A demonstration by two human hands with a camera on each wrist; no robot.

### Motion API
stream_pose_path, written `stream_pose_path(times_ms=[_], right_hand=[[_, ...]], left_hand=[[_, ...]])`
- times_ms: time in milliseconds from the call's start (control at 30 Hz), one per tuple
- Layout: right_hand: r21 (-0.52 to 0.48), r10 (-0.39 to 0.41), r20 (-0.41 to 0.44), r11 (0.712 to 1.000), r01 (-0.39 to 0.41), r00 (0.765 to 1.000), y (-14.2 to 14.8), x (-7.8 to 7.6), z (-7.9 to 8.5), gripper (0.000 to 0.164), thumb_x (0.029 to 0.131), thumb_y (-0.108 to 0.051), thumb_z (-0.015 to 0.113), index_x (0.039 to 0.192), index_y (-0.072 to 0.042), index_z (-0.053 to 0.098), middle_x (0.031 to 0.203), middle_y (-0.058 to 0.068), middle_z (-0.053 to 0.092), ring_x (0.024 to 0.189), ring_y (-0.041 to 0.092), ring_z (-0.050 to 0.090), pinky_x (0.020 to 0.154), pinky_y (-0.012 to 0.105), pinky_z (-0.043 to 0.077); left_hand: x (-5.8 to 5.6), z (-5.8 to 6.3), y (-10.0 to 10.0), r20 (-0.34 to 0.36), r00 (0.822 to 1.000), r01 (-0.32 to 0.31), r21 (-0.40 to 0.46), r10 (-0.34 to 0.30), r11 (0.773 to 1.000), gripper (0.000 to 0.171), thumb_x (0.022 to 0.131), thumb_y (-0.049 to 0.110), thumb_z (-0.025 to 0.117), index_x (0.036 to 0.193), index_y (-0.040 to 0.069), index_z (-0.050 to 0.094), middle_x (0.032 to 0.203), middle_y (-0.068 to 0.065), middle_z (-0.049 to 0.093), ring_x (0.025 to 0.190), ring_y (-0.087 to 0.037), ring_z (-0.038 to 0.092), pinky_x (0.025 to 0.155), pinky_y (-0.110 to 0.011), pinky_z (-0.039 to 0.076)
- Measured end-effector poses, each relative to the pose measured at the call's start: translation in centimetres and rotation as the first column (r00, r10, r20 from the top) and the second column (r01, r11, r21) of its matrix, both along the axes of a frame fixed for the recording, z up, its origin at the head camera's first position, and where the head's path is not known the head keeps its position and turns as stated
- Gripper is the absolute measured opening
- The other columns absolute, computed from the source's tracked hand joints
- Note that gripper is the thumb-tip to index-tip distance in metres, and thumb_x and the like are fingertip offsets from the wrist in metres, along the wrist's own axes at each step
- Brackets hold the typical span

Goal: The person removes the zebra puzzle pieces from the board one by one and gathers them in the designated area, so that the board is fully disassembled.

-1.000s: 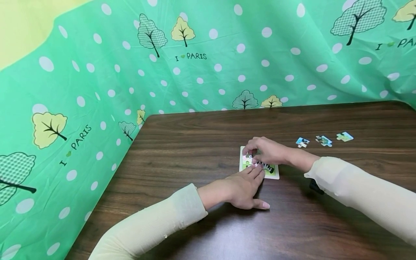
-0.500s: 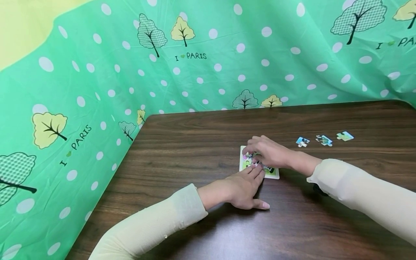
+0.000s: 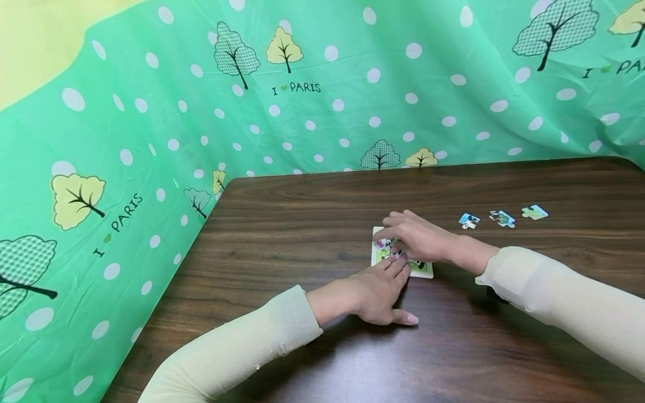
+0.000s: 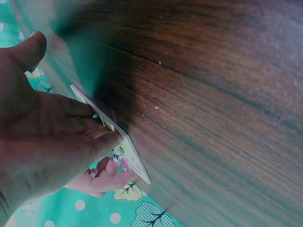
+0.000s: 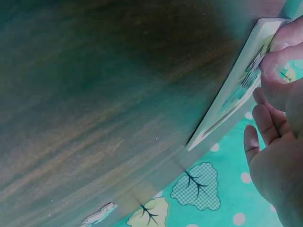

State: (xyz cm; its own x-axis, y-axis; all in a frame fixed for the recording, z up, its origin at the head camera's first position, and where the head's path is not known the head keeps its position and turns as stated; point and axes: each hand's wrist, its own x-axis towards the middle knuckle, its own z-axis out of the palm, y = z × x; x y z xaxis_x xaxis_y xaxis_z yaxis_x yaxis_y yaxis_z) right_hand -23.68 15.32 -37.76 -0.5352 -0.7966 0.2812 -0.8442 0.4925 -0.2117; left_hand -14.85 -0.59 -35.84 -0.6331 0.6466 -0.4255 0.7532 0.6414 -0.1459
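A small jigsaw puzzle board [image 3: 426, 273] with a pale border and a zebra picture lies on the table. My left hand [image 3: 378, 294] rests fingertips on its near part, fingers extended and thumb spread. Over the board's far side, my right hand [image 3: 419, 236] has bent fingers, with thumb and index finger around a pink-and-white puzzle piece [image 3: 384, 244] at the far left corner. In the left wrist view, the right fingertips [image 4: 124, 178] are beside this piece. Both hands cover much of the picture. The right wrist view shows the board's bare border [image 5: 201, 135].
Three loose puzzle pieces lie in a row at the right: one with a black-and-white figure [image 3: 470, 221], a green-blue one [image 3: 503, 218] and a green-and-light-blue one [image 3: 534, 211]. A green dotted cloth [image 3: 322, 129] hangs behind and left of the brown table [image 3: 282, 224].
My right hand has shifted slightly rightward and nearer, its index finger and thumb moving over the corner piece, which now shows more pink. My left hand and the loose pieces stay put.
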Motion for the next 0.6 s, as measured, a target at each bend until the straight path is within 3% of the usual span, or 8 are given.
stream_pose_path(times_ms=[267, 600], right_hand=[[-0.006, 0.013, -0.001, 1.000, -0.013, 1.000, -0.09, -0.17, 0.01, 0.038, 0.075, 0.006, 0.073, 0.108, -0.013, 0.072, 0.086, -0.004, 0.060, 0.081, 0.013, 0.046, 0.070, 0.030, 0.034], [0.077, 0.031, -0.059, 0.997, -0.026, 0.998, -0.36, -0.04, 0.30, 0.040, 0.074, 0.004, 0.075, 0.111, -0.011, 0.072, 0.089, -0.001, 0.060, 0.083, 0.016, 0.046, 0.070, 0.032, 0.036]], left_hand=[[-0.02, -0.04, -0.04, -0.003, 1.000, -0.004, 0.005, 0.004, 1.000, 0.096, 0.088, 0.076, 0.031, 0.155, 0.010, 0.010, 0.162, -0.004, 0.005, 0.147, -0.015, 0.001, 0.117, -0.024, 0.002], [0.00, -0.11, -0.05, -0.005, 1.000, -0.003, 0.014, 0.003, 1.000, 0.097, 0.087, 0.076, 0.031, 0.155, 0.010, 0.011, 0.162, -0.004, 0.007, 0.147, -0.016, 0.002, 0.117, -0.025, 0.002]])
